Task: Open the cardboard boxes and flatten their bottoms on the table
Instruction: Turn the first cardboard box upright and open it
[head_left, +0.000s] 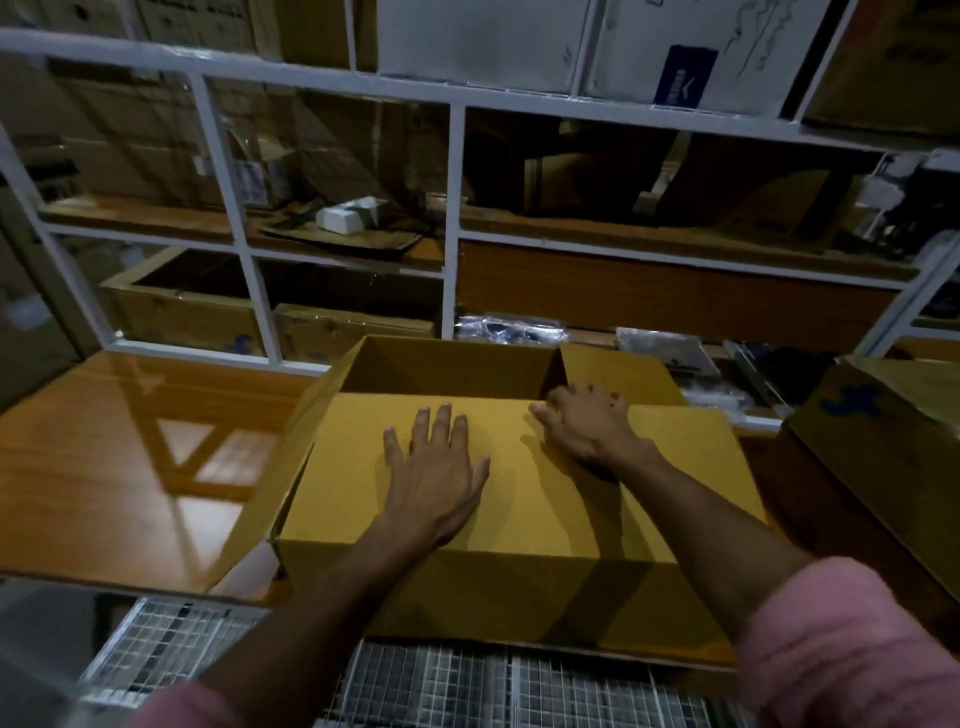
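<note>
A brown cardboard box (530, 582) stands on the glossy wooden table (130, 467) right in front of me. Its near flap (675, 467) is folded flat over the opening, while the far half is still uncovered and dark inside. My left hand (436, 473) lies flat on that flap, palm down with fingers spread. My right hand (587, 421) rests at the flap's far edge, fingers curled over the side flap (618, 371) on the right. Neither hand grips anything.
A second brown box (883, 457) with a blue mark stands at the right edge. White metal shelving (452, 218) behind the table holds cartons, plastic bags and small white packets. A wire grid (467, 680) lies below the table's front edge.
</note>
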